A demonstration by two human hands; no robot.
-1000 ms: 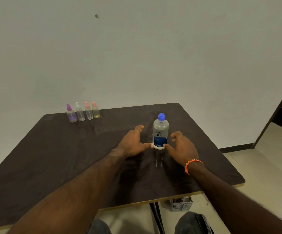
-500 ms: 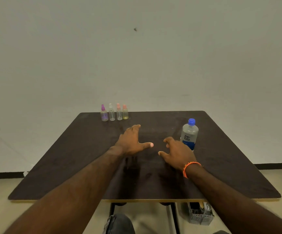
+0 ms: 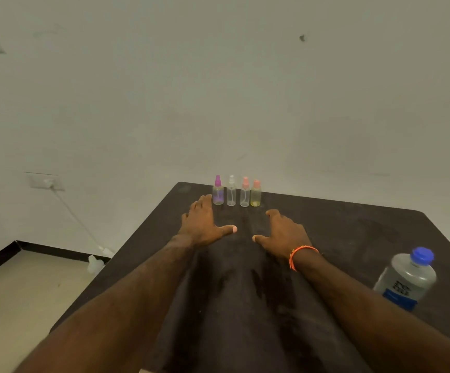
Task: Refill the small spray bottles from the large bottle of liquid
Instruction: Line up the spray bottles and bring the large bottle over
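On your table (image 3: 353, 232), the big bottle (image 3: 404, 278) stands capped at your right forearm, holding clear liquid. At the far edge, 4 spray bottles (image 3: 236, 191) stand in a row, seemingly near empty. Your left hand (image 3: 202, 224) and right hand (image 3: 286, 232) are spread, empty, just short of them.

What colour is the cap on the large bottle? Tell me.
Blue cap on the large bottle, seen in the head view.

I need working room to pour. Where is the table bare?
Bare: the table between the right hand and the large bottle, and behind that bottle. Crowded: the far edge, where four spray bottles stand close together, left hand beside them.
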